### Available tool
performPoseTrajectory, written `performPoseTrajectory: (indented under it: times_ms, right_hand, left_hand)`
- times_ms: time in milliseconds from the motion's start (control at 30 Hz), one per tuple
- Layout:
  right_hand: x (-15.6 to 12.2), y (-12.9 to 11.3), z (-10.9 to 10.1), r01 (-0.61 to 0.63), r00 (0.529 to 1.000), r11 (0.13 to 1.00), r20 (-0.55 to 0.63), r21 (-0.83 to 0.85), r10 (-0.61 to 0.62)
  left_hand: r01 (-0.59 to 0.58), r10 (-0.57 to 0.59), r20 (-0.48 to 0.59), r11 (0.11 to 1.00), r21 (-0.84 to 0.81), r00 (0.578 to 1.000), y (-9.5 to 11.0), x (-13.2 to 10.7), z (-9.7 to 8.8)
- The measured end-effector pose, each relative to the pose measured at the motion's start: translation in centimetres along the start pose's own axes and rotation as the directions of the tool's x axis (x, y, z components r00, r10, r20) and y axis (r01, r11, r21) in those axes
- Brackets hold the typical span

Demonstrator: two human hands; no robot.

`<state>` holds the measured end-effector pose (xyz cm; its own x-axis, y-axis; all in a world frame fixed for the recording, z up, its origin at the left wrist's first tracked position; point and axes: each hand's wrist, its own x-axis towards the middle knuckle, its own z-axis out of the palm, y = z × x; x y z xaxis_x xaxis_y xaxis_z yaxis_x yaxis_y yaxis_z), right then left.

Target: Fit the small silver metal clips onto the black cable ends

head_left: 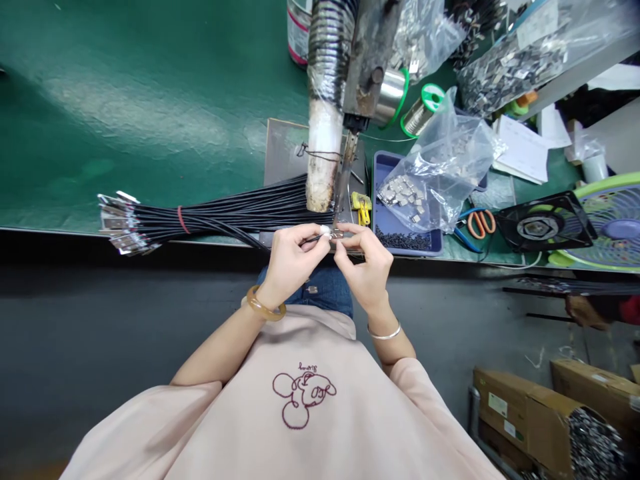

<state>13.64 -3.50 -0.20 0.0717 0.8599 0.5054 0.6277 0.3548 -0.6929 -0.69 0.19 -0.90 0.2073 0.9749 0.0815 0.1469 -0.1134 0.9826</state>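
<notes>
My left hand point(296, 259) pinches the end of a black cable point(312, 239) at the bench's front edge. Facing it, my right hand point(366, 261) has thumb and forefinger closed on a small metal connector point(337, 234) at that cable's tip. Just above my fingers are a soldering iron point(347, 157) and the white, stained end of a ducted hose point(323, 157). Left of my hands lies a bundle of black cables point(225, 212) with metal plugs, tied by a red band point(183, 220). The exact join between cable and connector is too small to make out.
A purple tray point(437, 241) on the right holds metal shells, small black parts and a plastic bag point(445, 163). Solder spools point(423, 113), orange-handled scissors point(481, 223) and a black fan point(545, 223) stand nearby. Cardboard boxes point(520, 407) are on the floor at right.
</notes>
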Motion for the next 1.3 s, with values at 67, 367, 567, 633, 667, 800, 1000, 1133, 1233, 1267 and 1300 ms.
performPoseTrajectory:
  times_ms: [67,367,567,633,667,800,1000,1133,1233,1267,1300]
  right_hand:
    - [0.04,0.09,-0.07,-0.075,0.997,0.996,0.017,0.051,0.075]
    - [-0.08,0.17,-0.26,-0.223,0.974,0.960,0.077,0.168,0.213]
    - [0.16,-0.08,-0.04,-0.109,0.994,0.991,0.025,0.077,0.108]
    - [0.29,-0.11,-0.02,-0.100,0.995,0.992,0.019,0.076,0.099]
    - [0.34,-0.13,-0.02,-0.094,0.996,0.993,0.014,0.076,0.093]
    - [0.27,-0.25,-0.08,-0.055,0.998,0.997,0.006,0.051,0.054]
    - [-0.32,-0.09,-0.33,0.017,0.999,1.000,0.033,-0.008,-0.017]
    - [-0.46,0.10,-0.38,0.022,0.999,0.999,0.039,-0.023,-0.021]
    - [-0.46,0.17,-0.30,0.010,0.999,1.000,0.033,-0.017,-0.009]
    - [-0.42,0.18,-0.26,0.004,1.000,1.000,0.031,-0.015,-0.003]
    - [-0.35,0.18,-0.23,-0.005,0.999,1.000,0.031,-0.013,0.005]
  left_hand:
    - [0.000,0.000,-0.004,1.000,0.009,1.000,-0.02,0.01,0.01]
    - [0.007,-0.007,-0.007,1.000,-0.002,1.000,0.11,-0.16,0.08]
    - [-0.008,0.009,-0.034,0.999,0.044,0.999,0.23,-0.03,0.17]
    - [-0.016,0.018,-0.046,0.998,0.054,0.999,0.28,-0.02,0.17]
    - [-0.023,0.026,-0.050,0.998,0.058,0.998,0.34,0.00,0.16]
    - [-0.044,0.048,-0.056,0.996,0.074,0.997,0.68,0.11,0.14]
    - [0.029,-0.029,0.006,0.999,0.040,1.000,0.68,0.20,0.26]
    - [0.041,-0.042,0.015,0.998,0.047,0.999,0.56,0.10,0.29]
    - [0.034,-0.035,0.016,0.998,0.052,0.999,0.56,0.06,0.26]
    - [0.032,-0.033,0.016,0.998,0.049,0.999,0.57,0.06,0.25]
    - [0.030,-0.030,0.013,0.998,0.048,0.999,0.59,0.06,0.23]
